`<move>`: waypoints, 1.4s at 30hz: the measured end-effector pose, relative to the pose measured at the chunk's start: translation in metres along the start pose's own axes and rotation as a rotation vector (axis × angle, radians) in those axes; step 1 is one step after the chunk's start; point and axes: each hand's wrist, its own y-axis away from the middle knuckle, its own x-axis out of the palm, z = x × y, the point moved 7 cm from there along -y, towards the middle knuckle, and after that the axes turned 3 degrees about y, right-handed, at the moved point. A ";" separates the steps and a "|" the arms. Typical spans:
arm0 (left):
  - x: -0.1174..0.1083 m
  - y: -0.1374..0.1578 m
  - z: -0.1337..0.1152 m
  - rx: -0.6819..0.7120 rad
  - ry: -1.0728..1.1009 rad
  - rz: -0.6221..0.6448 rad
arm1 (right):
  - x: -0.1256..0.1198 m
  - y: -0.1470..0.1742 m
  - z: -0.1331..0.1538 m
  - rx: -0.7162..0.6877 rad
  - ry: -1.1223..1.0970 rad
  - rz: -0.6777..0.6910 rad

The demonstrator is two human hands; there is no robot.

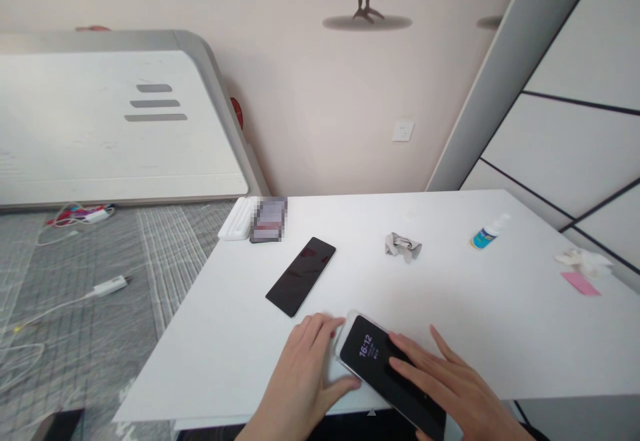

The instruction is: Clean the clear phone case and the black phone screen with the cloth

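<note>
At the table's front edge lies a phone (383, 361) with a lit clock reading 16:12, tilted down to the right. A pale, clear rim shows around its far end, perhaps a case. My left hand (307, 374) curls about that end, index fingertip at the corner and thumb against the near long side. Across the lower half of the screen rests my right hand (445, 381), fingers on the glass and its thumb partly hidden at the near side, holding the phone. Just beyond my left hand, a second dark phone (301, 277) lies flat.
Behind are a white tray-like piece (237, 220) and a blurred-out phone-shaped item (269, 220). A crumpled grey cloth (403, 246), a small spray bottle (486, 233), crumpled tissue (585, 262) and a pink slip (580, 284) lie rightward on the white table (200, 361). Cables (70, 301) lie left.
</note>
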 end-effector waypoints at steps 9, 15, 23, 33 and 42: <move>-0.002 -0.003 -0.003 0.036 -0.028 0.042 | 0.018 -0.009 -0.020 0.001 -0.221 0.168; -0.001 -0.010 -0.004 -0.005 -0.146 -0.009 | 0.019 0.012 -0.051 0.234 -0.185 0.186; 0.000 -0.010 0.001 -0.111 0.427 -0.027 | 0.027 0.029 -0.039 0.510 -0.463 0.122; -0.015 -0.019 0.011 -0.343 0.902 -0.120 | 0.041 0.033 -0.035 0.783 -1.252 0.151; 0.050 0.007 -0.032 -0.248 0.901 0.299 | 0.058 0.015 -0.014 0.917 -1.417 -0.132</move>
